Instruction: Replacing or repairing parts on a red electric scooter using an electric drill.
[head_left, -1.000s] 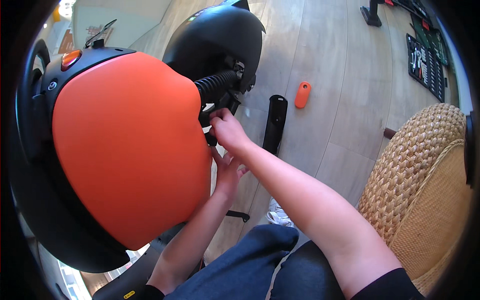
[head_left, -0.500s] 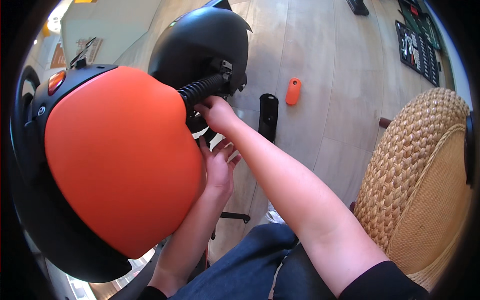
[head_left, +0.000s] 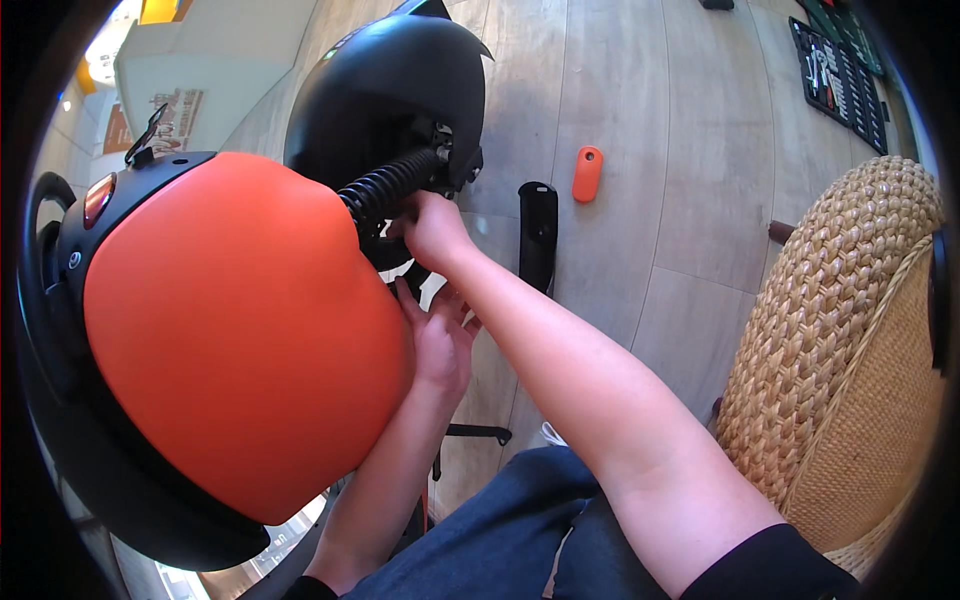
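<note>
A scooter with a large smooth orange side panel (head_left: 240, 340) and black trim fills the left side. Behind it sits a rounded black rear fender (head_left: 390, 90), and a black coil-spring shock absorber (head_left: 395, 183) runs between the two. My right hand (head_left: 435, 235) reaches in just below the spring, its fingers curled and mostly hidden against dark parts. Lower down, my left hand (head_left: 442, 345) is beside the panel's edge, fingers apart, with a fingertip at a black curved part (head_left: 412, 275). What my right fingers grip cannot be made out.
On the wooden floor lie a long black cover (head_left: 538, 235) and a small orange oval piece (head_left: 587, 174). An open tool case (head_left: 838, 85) is at the far right. A woven wicker seat (head_left: 830, 330) stands to my right. A black lever (head_left: 480, 432) sticks out by my knees.
The view has shifted slightly, so the scooter sits a little further left. Both hands stay in nearly the same place at the parts below the spring.
</note>
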